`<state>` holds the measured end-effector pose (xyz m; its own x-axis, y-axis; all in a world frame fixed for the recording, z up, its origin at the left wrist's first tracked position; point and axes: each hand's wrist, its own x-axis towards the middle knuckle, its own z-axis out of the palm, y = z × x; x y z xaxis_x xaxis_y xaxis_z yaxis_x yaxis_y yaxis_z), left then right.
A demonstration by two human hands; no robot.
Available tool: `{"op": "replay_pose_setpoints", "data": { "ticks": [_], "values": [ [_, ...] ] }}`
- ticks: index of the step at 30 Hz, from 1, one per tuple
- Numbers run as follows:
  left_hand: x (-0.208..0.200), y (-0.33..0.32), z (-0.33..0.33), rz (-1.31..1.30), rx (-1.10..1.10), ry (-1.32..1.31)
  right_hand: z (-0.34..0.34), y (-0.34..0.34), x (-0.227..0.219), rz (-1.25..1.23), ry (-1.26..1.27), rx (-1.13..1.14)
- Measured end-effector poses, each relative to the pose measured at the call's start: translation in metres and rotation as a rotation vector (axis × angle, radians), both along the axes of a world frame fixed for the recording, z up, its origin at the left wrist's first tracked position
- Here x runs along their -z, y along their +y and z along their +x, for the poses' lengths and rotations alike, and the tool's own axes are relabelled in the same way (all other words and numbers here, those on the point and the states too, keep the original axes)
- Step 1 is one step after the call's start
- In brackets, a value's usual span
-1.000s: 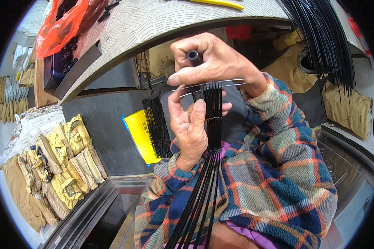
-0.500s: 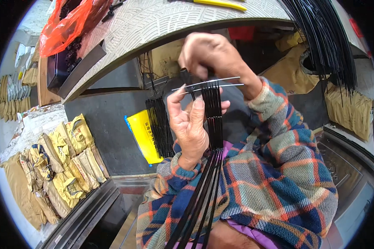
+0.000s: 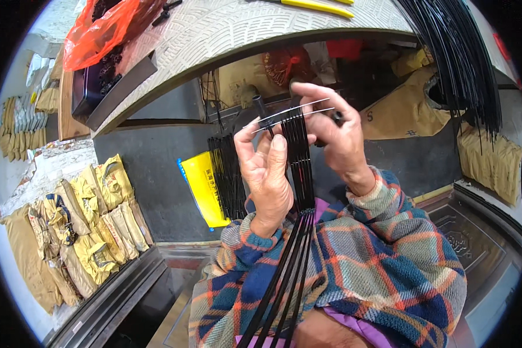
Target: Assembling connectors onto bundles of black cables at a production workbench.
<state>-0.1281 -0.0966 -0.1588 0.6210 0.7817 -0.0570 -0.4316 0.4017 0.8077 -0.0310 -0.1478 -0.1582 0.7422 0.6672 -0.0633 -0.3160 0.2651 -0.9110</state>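
My left hand is closed, thumb and fingers pinching a black fitting with an upright hollow tube. Two thin silver metal rods run across from it. A row of slim black strips hangs from these rods. Lower down the strips pass through a dark band and run over my lap as several black bundles. My right hand is at the right ends of the rods, forefinger raised. A small dark piece shows among its curled fingers; its kind is hard to make out.
Above my hands curves a patterned tabletop with yellow-handled pliers. A red plastic bag and a box of black parts are at its left. Long black strips hang over the right edge. Packed brown bags lie at left.
My right hand, blurred and higher over the fitting before, has come down and right to the rods' right ends. My left hand keeps its hold; the view has shifted slightly.
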Motion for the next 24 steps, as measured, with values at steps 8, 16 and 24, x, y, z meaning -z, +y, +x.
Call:
{"op": "replay_pose_setpoints", "data": {
  "ticks": [8, 16, 24],
  "values": [
    [0.001, 0.025, -0.016, -0.029, 0.060, 0.004, 0.002, 0.000, 0.007, 0.001, -0.110, -0.303],
    [-0.016, 0.055, -0.027, 0.000, 0.182, 0.146, 0.000, -0.003, 0.000, -0.127, -0.195, -0.345],
    [-0.012, 0.047, -0.022, 0.132, 0.087, 0.188, -0.013, 0.004, 0.005, 0.035, -0.186, -0.234]
  ]
}}
